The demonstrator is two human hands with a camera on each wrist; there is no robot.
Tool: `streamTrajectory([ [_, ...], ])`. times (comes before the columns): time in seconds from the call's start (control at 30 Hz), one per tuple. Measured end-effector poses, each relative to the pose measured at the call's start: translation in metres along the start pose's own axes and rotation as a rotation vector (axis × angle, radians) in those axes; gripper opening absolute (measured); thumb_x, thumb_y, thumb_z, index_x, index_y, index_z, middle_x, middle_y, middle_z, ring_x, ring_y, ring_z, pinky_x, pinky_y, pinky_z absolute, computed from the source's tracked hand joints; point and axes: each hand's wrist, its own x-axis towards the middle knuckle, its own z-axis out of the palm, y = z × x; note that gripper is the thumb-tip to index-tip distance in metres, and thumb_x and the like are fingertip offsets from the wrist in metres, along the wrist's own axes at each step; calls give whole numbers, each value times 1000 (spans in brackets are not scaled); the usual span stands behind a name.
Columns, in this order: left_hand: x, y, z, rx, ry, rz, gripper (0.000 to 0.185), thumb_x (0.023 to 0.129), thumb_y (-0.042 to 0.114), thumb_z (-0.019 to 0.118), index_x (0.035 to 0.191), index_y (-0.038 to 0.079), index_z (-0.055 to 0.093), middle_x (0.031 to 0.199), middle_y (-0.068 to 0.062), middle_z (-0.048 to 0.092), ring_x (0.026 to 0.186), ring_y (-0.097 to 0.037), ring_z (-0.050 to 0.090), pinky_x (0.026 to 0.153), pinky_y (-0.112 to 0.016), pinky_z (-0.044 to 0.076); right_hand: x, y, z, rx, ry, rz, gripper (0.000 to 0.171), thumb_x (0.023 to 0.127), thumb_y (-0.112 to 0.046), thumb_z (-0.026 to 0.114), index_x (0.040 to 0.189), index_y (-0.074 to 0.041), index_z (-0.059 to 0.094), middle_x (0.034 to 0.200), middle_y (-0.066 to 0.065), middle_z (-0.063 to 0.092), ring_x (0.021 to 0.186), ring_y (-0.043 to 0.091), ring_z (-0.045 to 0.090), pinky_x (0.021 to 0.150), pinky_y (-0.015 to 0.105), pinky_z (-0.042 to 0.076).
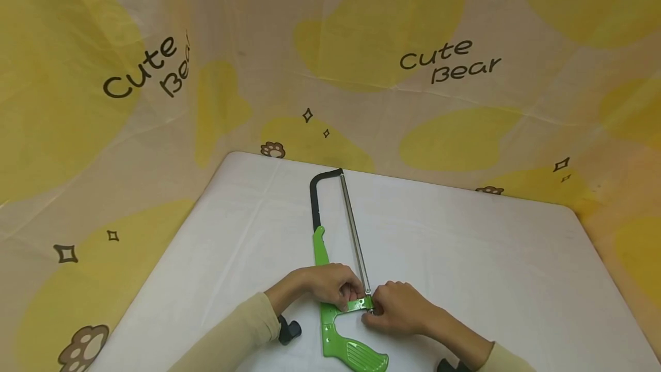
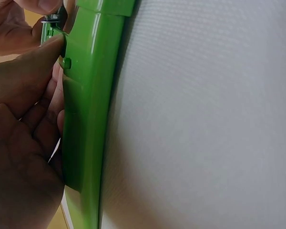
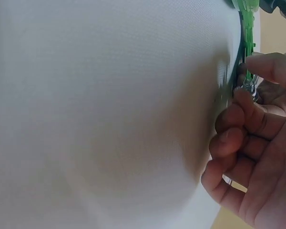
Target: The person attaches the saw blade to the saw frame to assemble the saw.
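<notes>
A hacksaw (image 1: 320, 248) lies on the white table, its green handle toward me and its black front frame (image 1: 314, 205) pointing away. The silver blade (image 1: 354, 234) runs along its right side. My left hand (image 1: 333, 283) reaches over the green frame and pinches the short green arm (image 1: 356, 305) at the blade's near end. At the tip of that arm, my right hand (image 1: 400, 309) has its thumb and index finger around a small metal wing nut (image 3: 250, 88), partly hidden by the fingers. The left wrist view shows the green frame (image 2: 88, 95) beside the left palm.
The white table (image 1: 465, 245) extends around the saw on all sides. Behind it and to the left hangs a yellow patterned cloth (image 1: 361, 45) with bear lettering. Dark wrist straps (image 1: 289, 330) show at the sleeves.
</notes>
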Motion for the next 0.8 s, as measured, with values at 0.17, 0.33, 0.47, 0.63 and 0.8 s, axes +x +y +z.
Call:
streamTrajectory([
  [0.17, 0, -1, 0, 6, 0, 2, 25, 80, -5, 75, 100, 10, 70, 78, 11, 59, 70, 4, 54, 68, -15, 48, -3, 6, -2, 135, -66, 6, 41, 90, -24, 65, 58, -23, 39, 50, -18, 29, 47, -3, 24, 44, 18, 19],
  [0.33, 0, -1, 0, 0, -2, -5, 25, 81, -6, 74, 100, 10, 70, 78, 11, 59, 70, 4, 53, 68, -15, 48, -5, 11, -7, 261, -161, -13, 36, 95, -22, 60, 64, -22, 43, 54, -16, 34, 49, -3, 29, 46, 18, 23],
  [0.47, 0, 0, 0, -8, -2, -6, 25, 81, -6, 74, 100, 9, 70, 78, 12, 59, 70, 4, 53, 68, -15, 48, -6, 13, -12, 307, -205, -40, 31, 97, -19, 58, 68, -19, 48, 58, -16, 38, 52, -4, 34, 48, 17, 26],
  [0.63, 0, -1, 1, -11, -2, 1, 25, 80, -6, 74, 100, 9, 70, 78, 12, 59, 71, 4, 54, 69, -15, 48, -7, 14, -13, 291, -203, -61, 26, 97, -13, 58, 71, -16, 51, 63, -16, 40, 56, -4, 37, 51, 16, 30],
  [0.8, 0, -1, 0, -13, 1, -4, 25, 80, -6, 74, 100, 9, 70, 78, 11, 59, 70, 4, 54, 68, -15, 48, -7, 16, -12, 273, -196, -61, 24, 97, -12, 59, 74, -17, 54, 65, -17, 41, 58, -4, 39, 52, 16, 32],
])
